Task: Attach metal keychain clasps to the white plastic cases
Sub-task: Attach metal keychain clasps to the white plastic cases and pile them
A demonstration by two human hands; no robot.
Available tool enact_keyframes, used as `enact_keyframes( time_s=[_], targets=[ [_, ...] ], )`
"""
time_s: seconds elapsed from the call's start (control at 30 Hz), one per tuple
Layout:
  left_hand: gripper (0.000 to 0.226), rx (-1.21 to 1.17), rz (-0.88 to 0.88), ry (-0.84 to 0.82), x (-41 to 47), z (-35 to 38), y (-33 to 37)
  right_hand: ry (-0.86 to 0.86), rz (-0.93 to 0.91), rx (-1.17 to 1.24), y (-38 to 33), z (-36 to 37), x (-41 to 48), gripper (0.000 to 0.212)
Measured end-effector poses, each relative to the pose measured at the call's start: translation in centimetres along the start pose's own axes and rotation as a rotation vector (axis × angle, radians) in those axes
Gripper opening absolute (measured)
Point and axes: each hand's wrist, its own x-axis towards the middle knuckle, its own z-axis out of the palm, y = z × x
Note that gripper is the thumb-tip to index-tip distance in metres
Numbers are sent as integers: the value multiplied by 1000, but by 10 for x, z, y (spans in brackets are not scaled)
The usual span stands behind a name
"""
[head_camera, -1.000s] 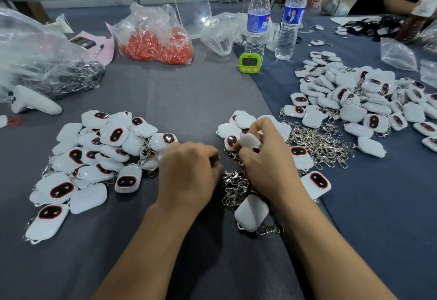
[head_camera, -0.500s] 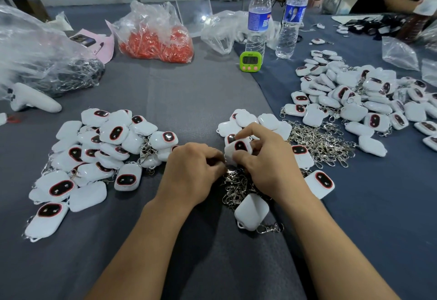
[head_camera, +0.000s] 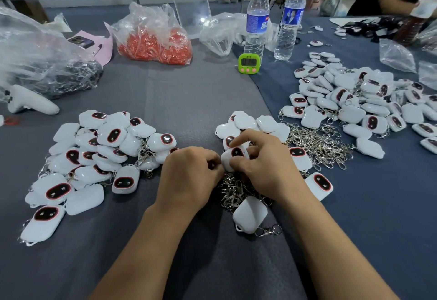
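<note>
1. Since a second ago the white case (head_camera: pixel 235 157) has turned from its blank back to its face. It now sits between both hands, well nearer than the green timer (head_camera: pixel 247 63).
2. Metal clasps (head_camera: pixel 233 190) lie tangled under the hands, and another heap (head_camera: pixel 316 143) spreads nearer and right of the timer.
3. A pile of cases (head_camera: pixel 94 157) lies nearer-left of the timer, a bag of red pieces (head_camera: pixel 153 41) to its left, and two bottles (head_camera: pixel 256 20) just behind it.
4. The held case is glossy and rounded, with a dark red-rimmed oval.
5. The right hand (head_camera: pixel 267 169) pinches it, forefinger raised. The left hand (head_camera: pixel 189 176) curls at its left edge; what it pinches, I cannot tell.
</note>
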Motion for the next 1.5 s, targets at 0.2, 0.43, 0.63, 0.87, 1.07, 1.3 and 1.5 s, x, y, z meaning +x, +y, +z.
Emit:
enact_keyframes(
  time_s=[0.2,0.43,0.63,0.87,1.07,1.3,1.5],
  targets=[
    [18,-350,-152,52,5,-2,1,18,171,493,-4,-2,2,24],
    [14,-600,-205,-81,11,-3,0,-46,244,804,-8,-9,1,16],
    [5,-304,33,-52,9,-7,-4,-5,140,683,-12,-4,-4,21],
    [33,-508,-87,39,9,-4,2,2,212,882,-16,0,-3,20],
    [24,-891,-286,-135,14,-3,5,-10,257,1008,-16,-3,-2,22],
    [17,19,161,31,7,-2,1,177,-46,503,-19,12,-9,21],
    [9,-505,-124,-17,9,0,5,145,137,827,-19,5,-4,24]
  ],
)
